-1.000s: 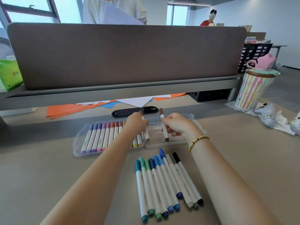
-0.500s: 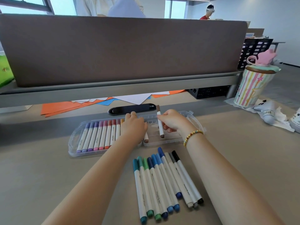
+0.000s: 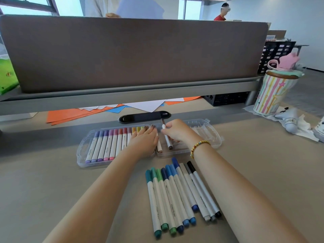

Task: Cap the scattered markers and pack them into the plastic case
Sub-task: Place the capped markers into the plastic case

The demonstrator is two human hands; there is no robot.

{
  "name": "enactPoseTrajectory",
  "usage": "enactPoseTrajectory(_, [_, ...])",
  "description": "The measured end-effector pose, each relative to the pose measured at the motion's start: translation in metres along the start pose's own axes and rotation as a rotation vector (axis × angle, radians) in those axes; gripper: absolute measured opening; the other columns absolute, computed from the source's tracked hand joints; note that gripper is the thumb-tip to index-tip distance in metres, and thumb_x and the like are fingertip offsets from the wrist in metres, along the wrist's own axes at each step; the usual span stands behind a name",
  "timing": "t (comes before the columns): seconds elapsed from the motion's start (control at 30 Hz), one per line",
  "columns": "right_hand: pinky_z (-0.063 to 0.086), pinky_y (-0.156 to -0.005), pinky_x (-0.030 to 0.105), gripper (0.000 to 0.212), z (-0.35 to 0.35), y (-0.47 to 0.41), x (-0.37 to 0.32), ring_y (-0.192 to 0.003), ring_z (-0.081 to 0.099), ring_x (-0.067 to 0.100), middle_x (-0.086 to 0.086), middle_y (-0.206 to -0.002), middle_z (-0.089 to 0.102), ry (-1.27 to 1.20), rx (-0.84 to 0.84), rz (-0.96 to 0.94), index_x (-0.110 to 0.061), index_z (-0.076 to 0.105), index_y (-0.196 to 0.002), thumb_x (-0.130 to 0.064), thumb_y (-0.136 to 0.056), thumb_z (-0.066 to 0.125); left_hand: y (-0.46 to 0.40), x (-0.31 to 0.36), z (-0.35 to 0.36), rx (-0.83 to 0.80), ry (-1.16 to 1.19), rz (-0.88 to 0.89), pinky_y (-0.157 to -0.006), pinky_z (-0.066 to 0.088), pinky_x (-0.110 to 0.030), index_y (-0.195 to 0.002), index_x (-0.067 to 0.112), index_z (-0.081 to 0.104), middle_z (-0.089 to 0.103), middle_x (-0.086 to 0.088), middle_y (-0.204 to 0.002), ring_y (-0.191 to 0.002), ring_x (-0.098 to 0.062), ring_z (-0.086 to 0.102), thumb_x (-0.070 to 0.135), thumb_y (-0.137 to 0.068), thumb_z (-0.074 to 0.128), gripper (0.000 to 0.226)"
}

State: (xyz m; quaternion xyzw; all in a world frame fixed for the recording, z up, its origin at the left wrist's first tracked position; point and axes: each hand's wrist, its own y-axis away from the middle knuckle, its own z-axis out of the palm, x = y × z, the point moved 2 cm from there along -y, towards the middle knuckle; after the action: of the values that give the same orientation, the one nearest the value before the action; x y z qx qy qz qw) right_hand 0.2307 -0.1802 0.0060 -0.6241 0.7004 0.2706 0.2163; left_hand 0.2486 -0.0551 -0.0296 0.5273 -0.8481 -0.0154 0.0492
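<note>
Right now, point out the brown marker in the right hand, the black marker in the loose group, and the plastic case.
brown marker (image 3: 168, 141), head view, white barrel below the fingers.
black marker (image 3: 203, 186), head view, mid barrel.
plastic case (image 3: 82, 151), head view, left rim.

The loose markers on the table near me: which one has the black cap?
The rightmost marker of the loose row. Its cap at the far end is black; its neighbours are capped grey, white, blue and green.

One head-worn view (wide-angle) looks forward and down along both forearms, close over the table (image 3: 52, 190); the grey divider (image 3: 133, 53) rises just beyond the fingers (image 3: 152, 128).
</note>
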Motion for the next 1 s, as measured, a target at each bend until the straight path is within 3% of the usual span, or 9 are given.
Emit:
enactPoseTrajectory(0.23, [0.04, -0.065, 0.028, 0.034, 0.021, -0.01, -0.002, -0.074, 0.054, 0.02, -0.001, -0.065, 0.05, 0.162, 0.088, -0.028, -0.021, 0.047, -0.064, -0.034, -0.096, 0.049, 0.003, 0.0, 0.003, 0.057, 0.063, -0.037, -0.117, 0.003, -0.041, -0.15, 0.019, 0.008, 0.002, 0.001, -0.158, -0.146, -0.017, 0.001, 0.029, -0.103, 0.02, 0.051])
enactPoseTrajectory(0.37, [0.042, -0.071, 0.029, 0.03, 0.02, -0.001, -0.001, -0.088, 0.059, 0.022, 0.004, -0.086, 0.059, 0.249, 0.083, -0.099, -0.016, 0.062, -0.09, -0.029, -0.1, 0.038, 0.002, -0.001, 0.001, 0.056, 0.097, -0.028, -0.117, 0.004, -0.04, -0.15, 0.019, 0.01, 0.004, 0.001, -0.158, -0.146, -0.017, 0.003, 0.028, -0.103, 0.019, 0.049])
enactPoseTrajectory(0.5, [0.042, -0.087, 0.034, 0.034, 0.018, 0.01, 0.003, -0.113, 0.052, 0.028, 0.01, -0.117, 0.056, 0.351, 0.051, -0.172, -0.014, 0.058, -0.122, -0.021, -0.101, 0.033, 0.004, -0.002, -0.003, 0.051, 0.161, -0.018, -0.117, 0.003, -0.039, -0.15, 0.017, 0.014, 0.008, 0.0, -0.158, -0.146, -0.017, 0.004, 0.027, -0.103, 0.02, 0.048])
enactPoseTrajectory(0.8, [0.03, -0.098, 0.037, 0.041, 0.021, 0.017, 0.012, -0.117, 0.035, 0.024, 0.006, -0.126, 0.043, 0.541, 0.043, -0.239, -0.026, 0.037, -0.141, -0.035, -0.102, 0.027, 0.005, -0.001, -0.004, 0.02, 0.123, -0.004, -0.117, 0.0, -0.039, -0.15, 0.016, 0.013, 0.006, -0.002, -0.158, -0.146, -0.018, 0.002, 0.033, -0.102, 0.023, 0.052])
enactPoseTrajectory(1.0, [0.027, -0.099, 0.038, 0.041, 0.017, 0.016, 0.014, -0.119, 0.034, 0.025, 0.005, -0.124, 0.043, 0.554, 0.02, -0.182, -0.037, 0.038, -0.14, -0.043, -0.101, 0.027, 0.011, 0.001, -0.007, 0.028, 0.067, -0.006, -0.117, 0.004, -0.042, -0.149, 0.017, 0.016, 0.01, -0.004, -0.158, -0.145, -0.02, 0.006, 0.033, -0.102, 0.025, 0.051])
